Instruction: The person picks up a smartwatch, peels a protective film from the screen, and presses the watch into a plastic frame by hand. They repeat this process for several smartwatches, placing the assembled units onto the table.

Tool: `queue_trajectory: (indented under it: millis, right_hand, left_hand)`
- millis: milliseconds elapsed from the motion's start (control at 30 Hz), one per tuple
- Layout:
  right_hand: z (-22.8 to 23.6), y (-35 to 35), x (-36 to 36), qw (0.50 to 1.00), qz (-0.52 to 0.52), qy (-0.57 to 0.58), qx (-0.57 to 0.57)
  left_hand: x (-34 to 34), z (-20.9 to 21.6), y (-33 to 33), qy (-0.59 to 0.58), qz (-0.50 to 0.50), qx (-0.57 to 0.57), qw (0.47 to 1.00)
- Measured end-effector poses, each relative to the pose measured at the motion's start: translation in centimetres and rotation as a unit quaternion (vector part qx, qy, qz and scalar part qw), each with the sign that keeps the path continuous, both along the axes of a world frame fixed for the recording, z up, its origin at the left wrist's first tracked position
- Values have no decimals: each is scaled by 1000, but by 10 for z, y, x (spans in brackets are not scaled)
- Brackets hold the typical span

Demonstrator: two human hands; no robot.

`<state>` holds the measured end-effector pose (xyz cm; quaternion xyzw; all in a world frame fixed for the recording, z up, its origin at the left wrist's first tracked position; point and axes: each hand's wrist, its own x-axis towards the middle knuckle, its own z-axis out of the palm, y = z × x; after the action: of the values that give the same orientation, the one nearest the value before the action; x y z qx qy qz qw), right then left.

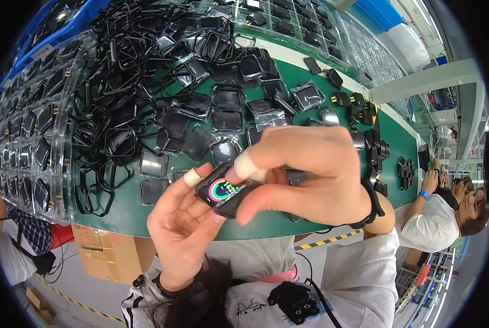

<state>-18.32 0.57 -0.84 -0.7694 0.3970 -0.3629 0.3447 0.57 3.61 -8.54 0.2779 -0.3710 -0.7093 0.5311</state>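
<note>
A smartwatch body (218, 189) with a lit screen showing a coloured ring is held between my two hands above the near edge of the table. My left hand (180, 227) is closed on its left side and underside with the fingertips and thumb. My right hand (310, 169) reaches over from the right, its finger and thumb on the watch's right end. A dark piece (234, 205) lies at that end by my right thumb; whether it is part of the watch I cannot tell. White finger cots cover one fingertip on each hand.
Black watch frames (121, 142) and plastic-wrapped dark squares (196, 143) are heaped on the green table (239, 232). Clear compartment trays (31, 136) stand at the left and far side. Small black parts (373, 158) lie to the right. A co-worker (433, 224) sits further right.
</note>
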Motion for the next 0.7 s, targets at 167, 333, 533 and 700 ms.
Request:
queue_trajectory:
  millis: [167, 333, 533, 700]
  right_hand:
    - [-13, 4, 6, 999, -40, -12, 12]
    - [-24, 8, 9, 998, -47, 21, -47]
    - [-24, 9, 4, 988, -8, 63, -143]
    - [-16, 22, 2, 998, 3, 23, -50]
  left_hand:
    - [-10, 6, 7, -3, 0, 54, 999]
    - [-10, 5, 7, -17, -10, 19, 1000]
    - [-13, -2, 9, 1, -16, -1, 1000]
    - [-17, 5, 13, -6, 88, -22, 996]
